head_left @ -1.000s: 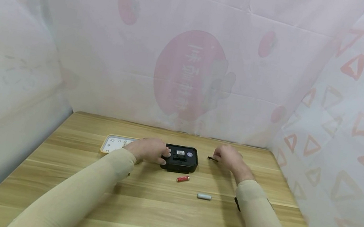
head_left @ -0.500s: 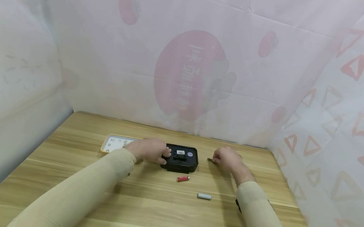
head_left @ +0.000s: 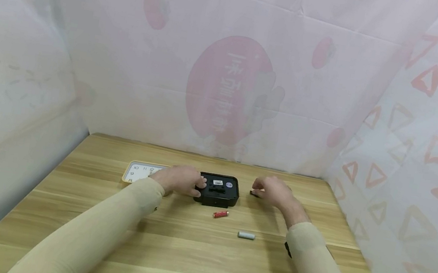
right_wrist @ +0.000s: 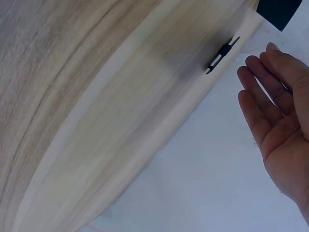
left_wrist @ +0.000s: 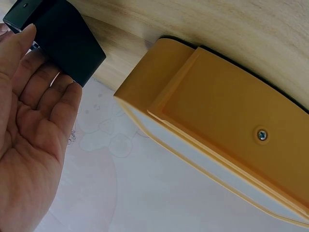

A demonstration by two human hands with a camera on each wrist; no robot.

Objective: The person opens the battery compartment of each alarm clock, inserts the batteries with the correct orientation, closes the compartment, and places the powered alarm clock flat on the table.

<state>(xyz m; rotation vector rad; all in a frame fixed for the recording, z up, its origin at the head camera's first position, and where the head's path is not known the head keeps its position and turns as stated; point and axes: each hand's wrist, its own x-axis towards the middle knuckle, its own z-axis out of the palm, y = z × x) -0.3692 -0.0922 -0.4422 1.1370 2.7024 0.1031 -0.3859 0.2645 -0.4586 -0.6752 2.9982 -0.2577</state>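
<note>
A black clock (head_left: 222,199) lies face down, its back with a white label and a round purple sticker turned up. My left hand (head_left: 182,179) grips its left end, thumb on the near side (left_wrist: 34,159). Beside that hand is a yellow-framed clock (head_left: 135,174), its numbered face partly covered by the hand. To the right, my right hand (head_left: 273,190) hovers with fingers extended, holding nothing. A small narrow black cover (right_wrist: 222,55) lies on the table just off its fingertips.
A red battery (head_left: 221,214) lies in front of the black clock, and a grey battery (head_left: 246,236) lies nearer, to the right. The wooden table (head_left: 180,265) ends at a printed cloth wall (head_left: 160,73) behind, with more cloth at both sides.
My right hand has let go of the small black cover, which now rests on the table, and its fingers have spread. The left hand and black clock have stayed in place.
</note>
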